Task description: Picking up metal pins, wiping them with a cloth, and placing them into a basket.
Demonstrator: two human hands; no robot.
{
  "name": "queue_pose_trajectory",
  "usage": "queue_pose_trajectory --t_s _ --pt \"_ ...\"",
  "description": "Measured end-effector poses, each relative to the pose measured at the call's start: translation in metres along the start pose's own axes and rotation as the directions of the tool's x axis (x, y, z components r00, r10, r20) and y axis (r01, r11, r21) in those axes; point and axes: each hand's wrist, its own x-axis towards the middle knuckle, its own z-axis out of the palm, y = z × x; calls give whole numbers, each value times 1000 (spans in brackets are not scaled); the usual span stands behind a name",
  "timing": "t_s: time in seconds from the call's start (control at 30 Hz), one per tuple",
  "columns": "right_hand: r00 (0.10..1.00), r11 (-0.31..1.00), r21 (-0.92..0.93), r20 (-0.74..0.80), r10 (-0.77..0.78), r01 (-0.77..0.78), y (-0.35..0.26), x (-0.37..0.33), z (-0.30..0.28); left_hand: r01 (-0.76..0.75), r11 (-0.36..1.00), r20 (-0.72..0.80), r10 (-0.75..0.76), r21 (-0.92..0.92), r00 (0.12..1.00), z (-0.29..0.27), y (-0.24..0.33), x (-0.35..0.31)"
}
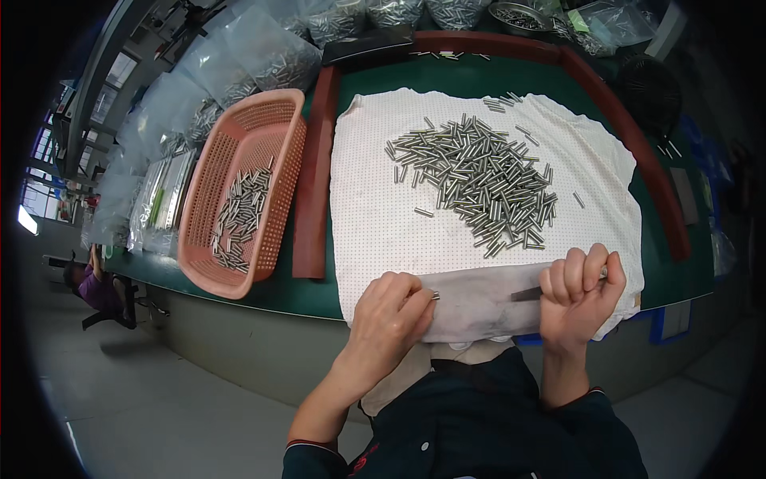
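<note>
Surface (447, 72): green, lay beneath the cloth (363, 184)
Basket (209, 184): pink, stood left of the cloth
Pile (487, 176): steel pins, lay on the cloth
Fabric (479, 307): grey, crossed the cloth's near edge
Left hand (391, 315): pinched a pin (435, 295) at that edge
Right hand (578, 299): curled around a dark strip (525, 294), cloth's near right

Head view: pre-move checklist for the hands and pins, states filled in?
1. Left hand holding short cylindrical silver metal pin: ok, end shows at fingertips.
2. Right hand gripping dark flat tool: ok.
3. Tool apart from held pin: ok.
4. Silver metal pin pile on white dotted cloth free of strays: not ok.
5. Pink perforated plastic basket upright: ok.
6. Held pin's finish: cannot tell, too small.
</note>
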Motion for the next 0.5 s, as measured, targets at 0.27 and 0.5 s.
queue_pose_trajectory --t_s 0.27,0.5 --pt "987 983 156 -111 117 -99 -12 7 -28 -79 972 189 37 221 981 -3 3 9" --pt "982 977 178 -126 142 -118 -11 10 -28 508 487 204 -548 -710 811 -8 -10 6"
